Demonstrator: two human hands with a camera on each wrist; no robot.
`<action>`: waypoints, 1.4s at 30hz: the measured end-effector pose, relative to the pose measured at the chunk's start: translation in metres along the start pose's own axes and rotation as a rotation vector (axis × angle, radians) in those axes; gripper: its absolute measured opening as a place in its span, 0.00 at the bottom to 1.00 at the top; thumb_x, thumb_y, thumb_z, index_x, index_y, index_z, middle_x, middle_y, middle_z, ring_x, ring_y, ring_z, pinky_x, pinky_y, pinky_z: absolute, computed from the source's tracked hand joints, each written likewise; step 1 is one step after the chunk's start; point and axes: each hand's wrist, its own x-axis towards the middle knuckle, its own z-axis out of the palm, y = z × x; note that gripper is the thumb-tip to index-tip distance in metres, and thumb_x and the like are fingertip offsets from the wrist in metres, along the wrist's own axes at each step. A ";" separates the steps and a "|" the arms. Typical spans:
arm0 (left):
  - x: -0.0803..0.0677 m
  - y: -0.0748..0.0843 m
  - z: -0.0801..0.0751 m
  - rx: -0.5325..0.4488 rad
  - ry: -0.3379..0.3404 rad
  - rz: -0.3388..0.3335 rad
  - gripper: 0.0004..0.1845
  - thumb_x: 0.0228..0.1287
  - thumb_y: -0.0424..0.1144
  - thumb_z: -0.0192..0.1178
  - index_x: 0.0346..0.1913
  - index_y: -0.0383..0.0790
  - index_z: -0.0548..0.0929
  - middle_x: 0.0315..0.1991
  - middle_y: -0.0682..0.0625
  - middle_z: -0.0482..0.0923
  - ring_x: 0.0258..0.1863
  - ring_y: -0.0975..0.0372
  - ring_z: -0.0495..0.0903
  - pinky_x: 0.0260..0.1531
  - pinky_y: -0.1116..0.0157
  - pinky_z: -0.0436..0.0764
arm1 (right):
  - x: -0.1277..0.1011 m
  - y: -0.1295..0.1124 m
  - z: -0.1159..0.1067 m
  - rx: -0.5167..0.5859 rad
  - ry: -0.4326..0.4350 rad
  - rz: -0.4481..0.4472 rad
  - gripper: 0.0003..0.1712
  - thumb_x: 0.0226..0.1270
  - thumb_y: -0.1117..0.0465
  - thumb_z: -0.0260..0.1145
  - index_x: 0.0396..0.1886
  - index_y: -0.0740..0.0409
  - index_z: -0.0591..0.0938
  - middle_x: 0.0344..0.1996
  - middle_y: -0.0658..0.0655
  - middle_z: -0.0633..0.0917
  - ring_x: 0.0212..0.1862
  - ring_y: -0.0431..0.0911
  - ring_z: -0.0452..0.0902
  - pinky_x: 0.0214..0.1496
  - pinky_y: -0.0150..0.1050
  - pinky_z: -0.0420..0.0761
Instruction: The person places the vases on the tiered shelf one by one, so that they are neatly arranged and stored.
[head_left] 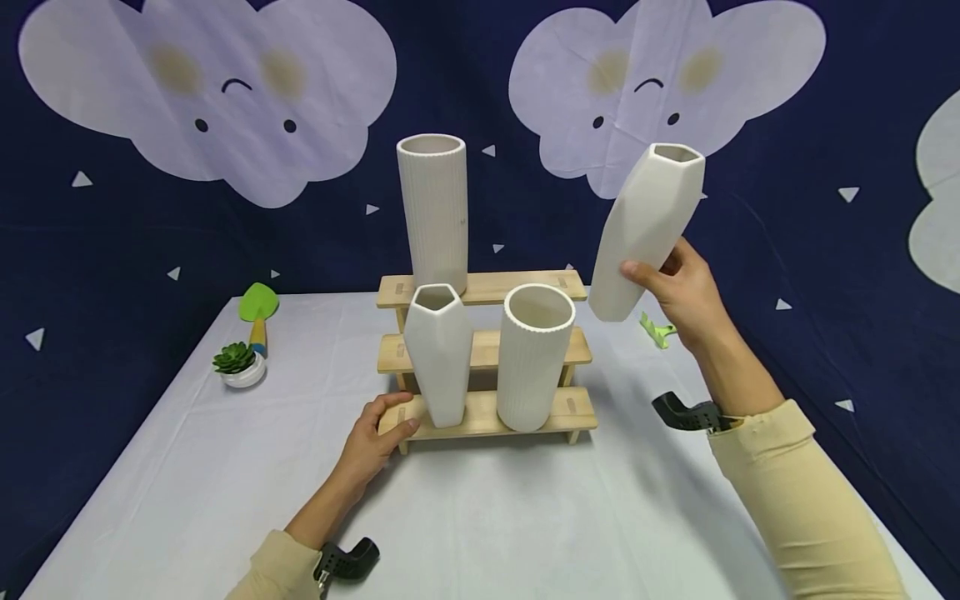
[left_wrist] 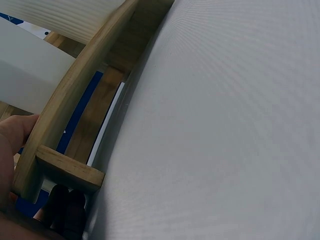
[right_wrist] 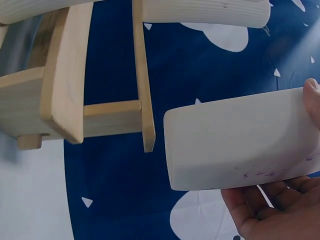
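Observation:
My right hand (head_left: 678, 292) grips a white faceted vase (head_left: 652, 221), tilted with its mouth up and to the right, beside the top tier. In the right wrist view the vase's base (right_wrist: 172, 150) points toward the wooden stand (right_wrist: 65, 75). My left hand (head_left: 378, 429) holds the left end of the three-tier wooden stand (head_left: 480, 425), thumb above the lowest board (left_wrist: 75, 85). On that lowest tier stand another faceted vase (head_left: 441, 358) and a ribbed round vase (head_left: 534, 358), both upright. A taller ribbed vase (head_left: 435, 212) is at the top tier's left.
A small potted succulent (head_left: 240, 367) and a green toy shovel (head_left: 258, 312) lie at the left on the white-covered table (head_left: 225, 483). Behind the right vase is a light green tool (head_left: 657, 331). A dark blue cloud-print cloth (head_left: 465, 50) hangs behind.

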 end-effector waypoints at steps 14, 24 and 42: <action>0.001 0.000 0.000 0.006 0.005 0.002 0.26 0.59 0.43 0.65 0.60 0.50 0.72 0.53 0.44 0.63 0.42 0.61 0.68 0.38 0.70 0.71 | 0.020 -0.007 0.019 0.177 -0.013 -0.018 0.34 0.58 0.60 0.70 0.64 0.51 0.68 0.53 0.49 0.77 0.56 0.42 0.74 0.67 0.51 0.65; 0.001 0.000 0.000 0.008 0.005 -0.007 0.25 0.59 0.43 0.64 0.61 0.50 0.72 0.53 0.44 0.63 0.43 0.60 0.68 0.38 0.69 0.71 | 0.034 -0.004 0.036 0.276 -0.051 -0.039 0.32 0.58 0.62 0.70 0.62 0.54 0.70 0.48 0.48 0.79 0.51 0.40 0.76 0.57 0.34 0.72; 0.000 0.002 0.000 0.017 0.010 -0.017 0.26 0.59 0.45 0.65 0.61 0.51 0.72 0.52 0.44 0.63 0.43 0.60 0.68 0.38 0.69 0.71 | 0.057 -0.003 0.061 0.218 -0.120 -0.044 0.31 0.58 0.61 0.70 0.61 0.54 0.70 0.49 0.51 0.78 0.52 0.43 0.75 0.59 0.40 0.72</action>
